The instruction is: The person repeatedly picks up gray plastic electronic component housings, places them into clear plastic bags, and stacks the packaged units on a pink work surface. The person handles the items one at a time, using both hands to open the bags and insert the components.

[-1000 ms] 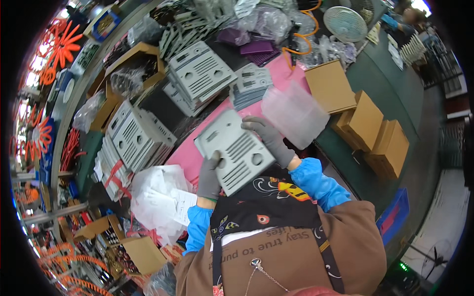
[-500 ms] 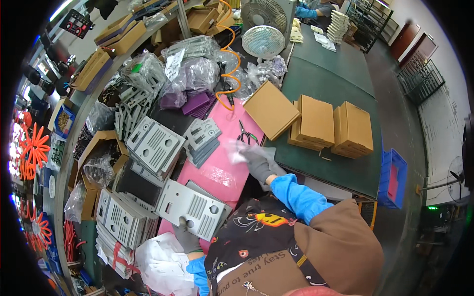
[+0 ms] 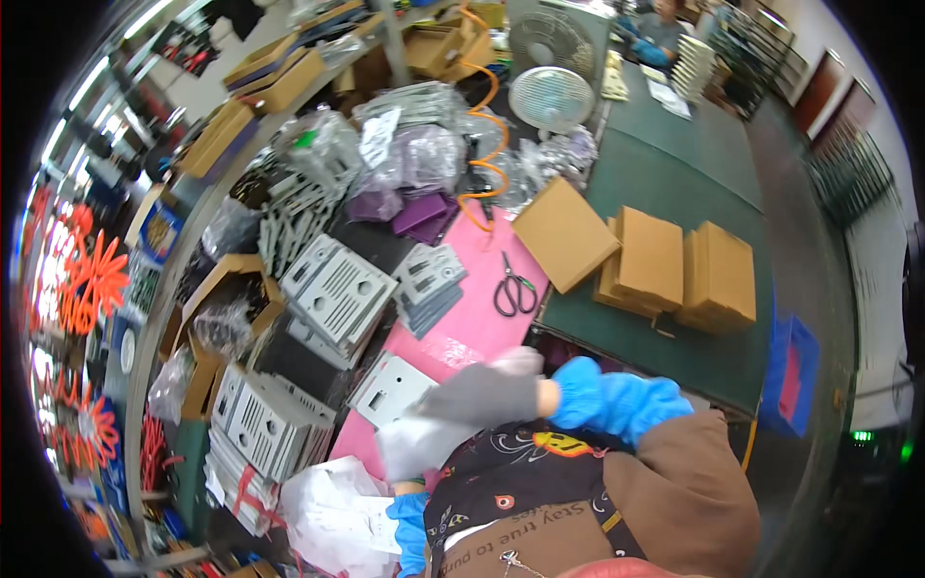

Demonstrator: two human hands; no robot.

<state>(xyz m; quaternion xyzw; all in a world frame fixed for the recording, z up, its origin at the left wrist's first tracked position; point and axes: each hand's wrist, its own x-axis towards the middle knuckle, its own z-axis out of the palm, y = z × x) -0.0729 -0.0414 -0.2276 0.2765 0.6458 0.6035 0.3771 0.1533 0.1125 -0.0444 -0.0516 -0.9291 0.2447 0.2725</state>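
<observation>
My right hand (image 3: pixel 482 393), in a grey glove and blurred by motion, sweeps low over a grey metal panel (image 3: pixel 390 390). A thin, translucent plastic sheet (image 3: pixel 414 448) is in its grip and covers part of the panel. Of my left arm only the blue sleeve (image 3: pixel 411 530) shows; the hand is hidden behind the sheet. Both lie at the near end of a pink mat (image 3: pixel 496 246). Black-handled scissors or snips (image 3: pixel 515 294) rest on that mat. Beside it sit a small stack of slotted grey panels (image 3: pixel 429 279) and larger slotted panels (image 3: pixel 337 289).
Brown cardboard boxes (image 3: pixel 647 260) stand on the green table at right. More panels (image 3: pixel 270 424) are stacked at left, near a white plastic bag (image 3: pixel 337 511). An orange coiled hose (image 3: pixel 496 135) hangs by a fan (image 3: pixel 551 99). A co-worker (image 3: pixel 657 39) sits far off.
My right hand has swung left and nearer, from beside the snips to over the panel, bringing the plastic sheet. My left hand has become hidden. The whole view has shifted slightly.
</observation>
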